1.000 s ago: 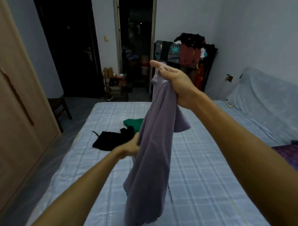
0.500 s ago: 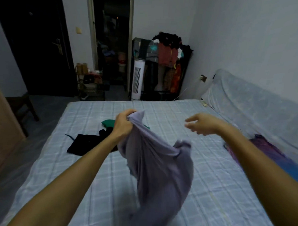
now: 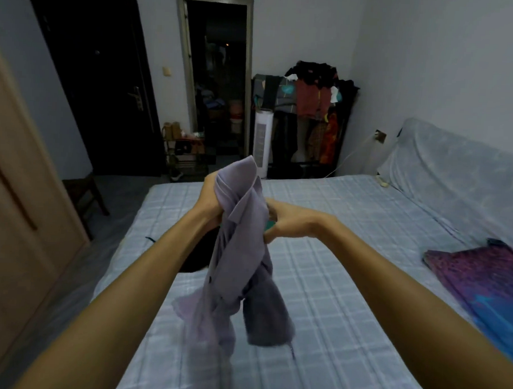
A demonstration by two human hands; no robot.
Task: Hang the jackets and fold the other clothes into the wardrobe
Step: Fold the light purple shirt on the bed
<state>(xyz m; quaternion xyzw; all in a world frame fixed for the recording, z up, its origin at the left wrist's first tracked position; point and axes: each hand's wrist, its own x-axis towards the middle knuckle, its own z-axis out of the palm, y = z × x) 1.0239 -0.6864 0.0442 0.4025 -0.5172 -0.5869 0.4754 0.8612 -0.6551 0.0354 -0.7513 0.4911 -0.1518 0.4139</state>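
While both arms reach over the bed (image 3: 348,286), the left hand (image 3: 212,202) and right hand (image 3: 286,222) each grip a lavender shirt (image 3: 237,267), bunched and dangling.

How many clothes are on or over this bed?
4: lilac collared shirt gripped by left hand and right hand; black garment behind the left arm; green garment peeking behind the right hand; purple-blue patterned cloth at right. Others may be hidden.

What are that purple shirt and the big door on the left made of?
The shirt looks like thin matte woven cloth, maybe cotton: it hangs in soft folds, with a crisp collar. The wardrobe door looks like pale wood or laminate: smooth, tan, grain unclear.
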